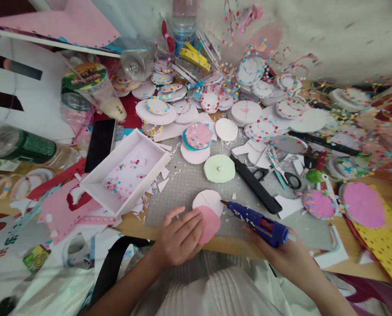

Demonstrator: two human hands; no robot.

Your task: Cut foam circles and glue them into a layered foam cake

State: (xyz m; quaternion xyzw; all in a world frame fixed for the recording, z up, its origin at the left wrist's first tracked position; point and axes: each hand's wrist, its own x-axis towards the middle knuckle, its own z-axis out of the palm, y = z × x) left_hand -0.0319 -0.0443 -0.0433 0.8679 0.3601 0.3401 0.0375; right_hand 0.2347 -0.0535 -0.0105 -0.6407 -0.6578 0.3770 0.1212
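Observation:
My left hand [179, 235] lies at the near edge of the grey cutting mat [189, 182] with its fingers closed on a pink paper disc [211, 224]. That disc partly overlaps a white foam disc [206, 199] lying on the mat. My right hand [281, 252] grips a blue glue gun [257, 217]. The gun's nozzle points left and touches the right edge of the white disc. A pale green disc [219, 168] lies a little farther back on the mat.
A white shallow box [128, 169] with confetti sits left of the mat. Several decorated discs [245, 109] fill the back. A black utility knife [257, 186], scissors [286, 175], a phone [100, 142], bottles [21, 147] and a yellow dotted sheet [385, 245] lie around.

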